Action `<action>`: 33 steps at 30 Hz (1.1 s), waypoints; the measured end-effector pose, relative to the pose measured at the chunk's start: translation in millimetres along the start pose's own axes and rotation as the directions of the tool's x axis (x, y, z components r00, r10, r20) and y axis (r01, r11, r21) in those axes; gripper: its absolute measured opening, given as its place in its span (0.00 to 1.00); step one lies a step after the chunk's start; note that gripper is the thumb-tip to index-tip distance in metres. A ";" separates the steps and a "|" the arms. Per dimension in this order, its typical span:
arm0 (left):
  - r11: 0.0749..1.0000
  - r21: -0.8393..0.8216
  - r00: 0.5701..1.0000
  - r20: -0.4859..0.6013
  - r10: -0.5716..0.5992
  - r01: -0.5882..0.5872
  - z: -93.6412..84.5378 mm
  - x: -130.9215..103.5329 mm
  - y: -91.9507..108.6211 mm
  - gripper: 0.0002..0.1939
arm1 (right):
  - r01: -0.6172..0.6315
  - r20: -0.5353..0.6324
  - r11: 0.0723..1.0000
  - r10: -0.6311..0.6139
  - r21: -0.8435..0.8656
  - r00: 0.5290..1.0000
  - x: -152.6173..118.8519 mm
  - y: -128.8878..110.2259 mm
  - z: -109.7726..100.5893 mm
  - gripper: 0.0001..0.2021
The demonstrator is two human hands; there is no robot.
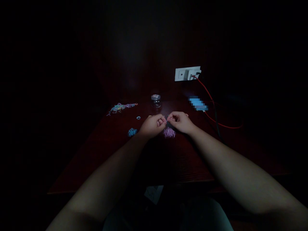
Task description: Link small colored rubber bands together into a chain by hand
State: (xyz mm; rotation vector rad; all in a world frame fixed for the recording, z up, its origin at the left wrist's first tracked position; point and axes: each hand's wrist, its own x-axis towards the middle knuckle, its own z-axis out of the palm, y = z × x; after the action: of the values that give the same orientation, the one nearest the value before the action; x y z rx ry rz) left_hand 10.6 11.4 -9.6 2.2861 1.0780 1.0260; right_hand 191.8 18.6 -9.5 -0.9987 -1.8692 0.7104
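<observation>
My left hand (153,124) and my right hand (179,122) meet above the middle of the table, fingertips nearly touching. Each is closed in a pinch of thumb and forefinger. A tiny pale bit shows between the fingertips, too small to make out. Just below them lies a pile of pink-purple rubber bands (169,132). To the left of my left hand is a smaller heap of blue rubber bands (132,132), with a single light ring-shaped band (138,117) behind it.
Mixed coloured bands (119,107) are spread at the table's (103,144) back left. A round clear jar (156,98) stands behind my hands. At the back right lies a blurred blue phone-like object (198,104); a red cable (209,89) runs from the wall socket (180,74).
</observation>
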 end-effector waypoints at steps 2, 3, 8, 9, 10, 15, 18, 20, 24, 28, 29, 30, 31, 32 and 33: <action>1.000 0.002 1.000 0.001 -0.003 0.003 -0.3 -0.1 1.0 0.07 | 0.005 -0.003 1.000 -0.005 -0.025 1.000 0.2 0.0 -1.3 0.08; 1.000 0.005 1.000 -0.003 -0.008 0.008 -0.6 -0.1 1.6 0.07 | 0.004 -0.006 0.999 -0.004 -0.032 1.000 0.4 0.2 -1.8 0.08; 1.000 0.014 1.000 -0.016 -0.025 0.026 -2.1 0.1 5.3 0.07 | -0.012 -0.005 0.999 0.012 -0.035 1.000 0.8 2.2 -1.8 0.09; 1.000 0.013 1.000 -0.014 -0.024 0.024 -2.1 0.0 5.7 0.07 | -0.010 -0.007 0.999 0.010 -0.038 1.000 0.8 2.3 -1.6 0.08; 1.000 0.012 1.000 -0.012 -0.022 0.022 -2.1 0.0 5.9 0.07 | -0.008 -0.009 0.999 0.007 -0.040 1.000 0.7 2.3 -1.4 0.08; 0.999 0.014 1.000 -0.009 -0.030 0.031 -1.1 0.0 4.3 0.08 | -0.009 -0.015 0.999 0.008 -0.049 1.000 0.2 1.8 -1.1 0.06; 0.999 0.023 0.999 -0.022 -0.034 0.035 -0.5 0.6 2.5 0.08 | -0.002 -0.014 0.998 0.001 -0.060 1.000 0.2 2.1 -0.9 0.05; 0.999 0.025 0.999 -0.027 -0.029 0.030 -0.2 1.0 1.6 0.08 | 0.008 -0.014 0.998 -0.008 -0.059 1.000 0.4 2.5 -0.7 0.04; 0.999 0.021 0.999 -0.026 -0.025 0.025 -0.2 0.9 1.0 0.07 | 0.006 -0.002 0.998 -0.007 -0.056 1.000 0.7 2.9 0.1 0.04; 0.999 0.023 0.999 -0.014 -0.033 0.033 -1.3 -0.1 2.6 0.08 | 0.007 0.016 0.999 -0.007 -0.047 1.000 0.3 2.9 0.8 0.03; 0.999 0.024 0.999 -0.011 -0.036 0.036 -1.8 -0.2 3.1 0.09 | 0.011 0.026 0.999 -0.010 -0.047 1.000 0.2 3.0 1.0 0.03; 0.999 0.032 0.999 -0.010 -0.037 0.038 -2.4 -0.3 3.5 0.09 | 0.017 0.038 0.999 -0.015 -0.046 0.999 0.0 2.9 1.3 0.03; 0.998 0.051 0.999 -0.010 -0.034 0.034 -3.0 -0.2 3.9 0.10 | 0.025 0.048 0.999 -0.023 -0.043 0.999 -0.2 2.8 1.6 0.03; 0.996 0.082 1.000 -0.013 -0.024 0.025 -3.6 0.1 4.1 0.11 | 0.034 0.058 0.999 -0.032 -0.039 0.998 -0.5 2.7 1.9 0.03; 0.993 0.120 1.000 -0.017 -0.012 0.014 -4.2 0.6 4.3 0.12 | 0.043 0.065 0.999 -0.041 -0.033 0.997 -0.7 2.4 2.2 0.03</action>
State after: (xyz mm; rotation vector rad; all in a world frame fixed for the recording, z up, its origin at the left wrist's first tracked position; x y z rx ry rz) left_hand 9.7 9.4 -4.0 2.3659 1.1894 1.0009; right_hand 190.9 19.1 -12.6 -0.9652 -1.9584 0.6948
